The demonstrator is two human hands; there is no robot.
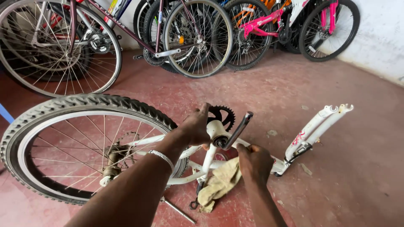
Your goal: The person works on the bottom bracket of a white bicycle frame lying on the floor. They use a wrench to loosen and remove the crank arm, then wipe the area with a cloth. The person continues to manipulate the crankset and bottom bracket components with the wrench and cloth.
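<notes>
At the far left, the knobbly black rear tyre on its silver spoked rim (25, 126) stands near upright on the worn red concrete floor (357, 168), with the rusty hub and sprocket (114, 156) at its centre. It belongs to the small white steel bicycle frame (208, 162), which lies upturned on the floor in front of the person.

The left hand (195, 126), with a silver beaded bracelet (162, 158) at the wrist, is closed over the white bottom bracket shell (216, 129), bracing it just beside the black toothed chainring (223, 115). From the shell a bare grey metal crank arm (237, 129) angles up and to the right.

The right hand (254, 162) sits just below the crank, fingers curled; whether it grips a tool or only the frame tube cannot be told. A crumpled yellowish rag (219, 185) lies under it, touching the frame, and a thin metal rod (179, 210) lies on the floor nearby.

Further right, the white front fork with pink decals (313, 130) points up, wheel-less.

The frame looks stiff and moderately heavy, liable to rock on its wheel; the shell and tubes probably give the firmest hold. The crank likely is greasy and slippery, and the chainring teeth are sharp.

Along the back wall lean several parked bicycles (198, 38).
</notes>
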